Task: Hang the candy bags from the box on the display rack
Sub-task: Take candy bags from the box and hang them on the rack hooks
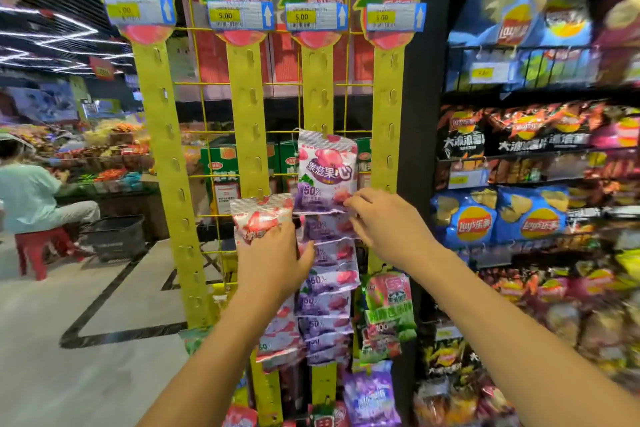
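Left hand (273, 253) grips the upright red candy bag (261, 217) from below, its top edge at the second yellow hanging strip (247, 97); right hand (384, 222) pinches the top purple candy bag (327, 170) just right of that strip.

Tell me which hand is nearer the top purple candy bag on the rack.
Right. The right hand pinches the top purple bag at its lower right corner; the left hand is lower and to the left, gripping a red bag.

5.00 — price tag (225, 15); 50% — candy bag (325, 170).
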